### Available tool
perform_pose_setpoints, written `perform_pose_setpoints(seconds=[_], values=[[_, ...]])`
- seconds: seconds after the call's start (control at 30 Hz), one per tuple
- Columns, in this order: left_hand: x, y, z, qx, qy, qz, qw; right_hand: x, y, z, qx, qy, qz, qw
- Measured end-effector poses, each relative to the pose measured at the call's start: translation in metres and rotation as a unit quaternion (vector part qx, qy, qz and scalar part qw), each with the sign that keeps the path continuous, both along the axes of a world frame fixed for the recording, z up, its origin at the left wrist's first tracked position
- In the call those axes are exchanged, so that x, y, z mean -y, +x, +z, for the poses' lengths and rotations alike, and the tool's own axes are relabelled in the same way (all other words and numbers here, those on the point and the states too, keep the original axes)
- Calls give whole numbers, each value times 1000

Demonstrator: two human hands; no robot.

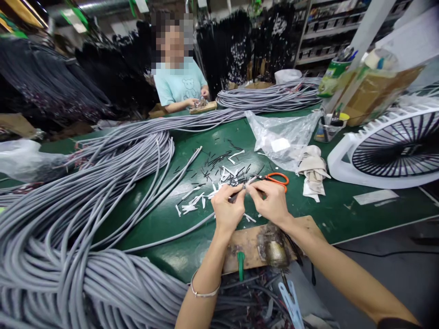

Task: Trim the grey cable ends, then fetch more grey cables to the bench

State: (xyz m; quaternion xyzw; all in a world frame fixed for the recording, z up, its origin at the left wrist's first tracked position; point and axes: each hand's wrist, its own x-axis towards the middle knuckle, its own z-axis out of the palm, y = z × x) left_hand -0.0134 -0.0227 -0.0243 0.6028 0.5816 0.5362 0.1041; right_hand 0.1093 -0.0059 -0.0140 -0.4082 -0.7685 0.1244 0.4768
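Note:
My left hand and my right hand meet over the green table, both pinched on the stripped end of one grey cable that runs off to the lower left. Orange-handled scissors lie just beyond my right hand. White and black offcuts are scattered on the table past my fingers. A worn wooden board with a metal fixture sits under my wrists at the table edge.
Thick bundles of grey cable fill the left and run across the back. A clear plastic bag, a folded cloth and a white fan lie to the right. A person in a teal shirt works opposite.

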Motion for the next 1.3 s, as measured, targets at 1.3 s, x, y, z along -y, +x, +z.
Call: perform_pose_setpoints(seconds=[1.3], values=[[4, 0, 8, 69, 38, 21, 997, 3, 1, 0, 126, 180, -152, 964]])
